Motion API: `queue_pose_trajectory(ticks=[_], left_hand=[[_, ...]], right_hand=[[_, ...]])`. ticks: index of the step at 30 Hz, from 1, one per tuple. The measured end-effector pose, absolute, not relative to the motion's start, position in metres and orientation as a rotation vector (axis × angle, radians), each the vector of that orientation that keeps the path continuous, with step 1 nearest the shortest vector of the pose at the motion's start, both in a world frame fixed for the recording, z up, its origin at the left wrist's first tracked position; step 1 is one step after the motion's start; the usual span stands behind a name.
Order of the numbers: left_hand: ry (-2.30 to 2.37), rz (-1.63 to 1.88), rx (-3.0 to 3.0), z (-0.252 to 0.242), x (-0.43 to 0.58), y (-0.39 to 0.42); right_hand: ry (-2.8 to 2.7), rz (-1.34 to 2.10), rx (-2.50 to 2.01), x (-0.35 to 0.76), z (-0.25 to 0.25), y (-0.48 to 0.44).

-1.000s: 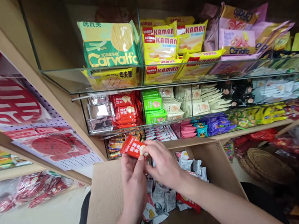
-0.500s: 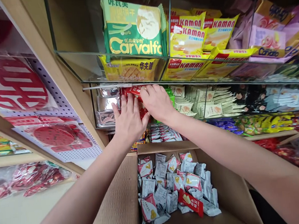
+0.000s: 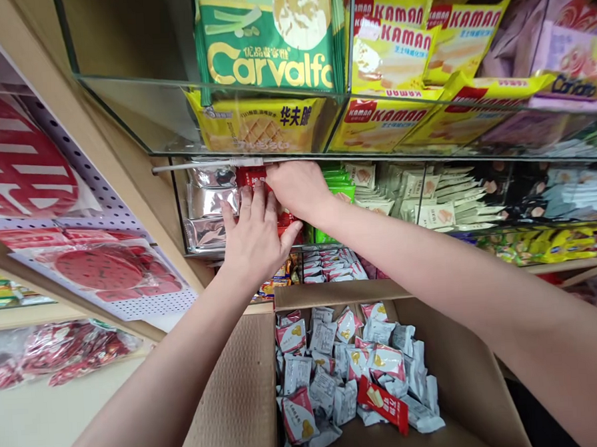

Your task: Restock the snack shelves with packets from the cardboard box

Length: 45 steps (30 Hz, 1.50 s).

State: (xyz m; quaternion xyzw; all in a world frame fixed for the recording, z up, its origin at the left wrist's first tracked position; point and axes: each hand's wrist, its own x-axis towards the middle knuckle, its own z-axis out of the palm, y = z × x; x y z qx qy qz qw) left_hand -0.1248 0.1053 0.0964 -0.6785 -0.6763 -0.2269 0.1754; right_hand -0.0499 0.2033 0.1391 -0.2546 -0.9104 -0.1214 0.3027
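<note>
My left hand (image 3: pixel 251 232) rests with fingers stretched out against red snack packets (image 3: pixel 251 177) in a clear compartment of the middle shelf. Beside it, my right hand (image 3: pixel 299 191) reaches into that compartment, just below the glass edge of the upper shelf. Its fingertips are hidden, and whether they hold a packet does not show. Silver packets (image 3: pixel 212 202) are stacked to the left of the red ones, and green packets (image 3: pixel 340 181) stand to the right.
Below my arms, an open cardboard box (image 3: pixel 451 369) holds many white-and-pink packets (image 3: pixel 298 415) and one red packet (image 3: pixel 383 404). Overhead, a glass shelf carries a green Carvalfo pack (image 3: pixel 269 51) and yellow KAMAN packs (image 3: pixel 389 52). A wooden upright (image 3: pixel 99 140) borders the left.
My right hand has pushed deeper into the compartment, and the red packet at its fingertips is now hidden. My left hand stays on the red packets. The view has shifted slightly closer.
</note>
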Motion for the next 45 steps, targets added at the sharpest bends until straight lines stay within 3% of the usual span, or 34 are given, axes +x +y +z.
queue_pose_trajectory(ticks=[3,19,32,45], left_hand=[[-1.916,-0.614,-1.918,0.097,-0.125,0.106],[-1.917,-0.415,-1.895,0.123,-0.137,0.104],[-1.85,-0.234,-1.904,0.136,-0.162,0.11],[-1.824,-0.271,-1.84,0.132,-0.162,0.101]], right_hand=[[-2.41,-0.307,-0.844,-0.046,0.139,0.195],[-2.5,-0.182,-0.771,-0.039,0.149,0.185],[-2.558,-0.231,-0.556,-0.018,0.143,0.194],[-2.463,-0.304,-0.405,0.021,0.136,0.181]])
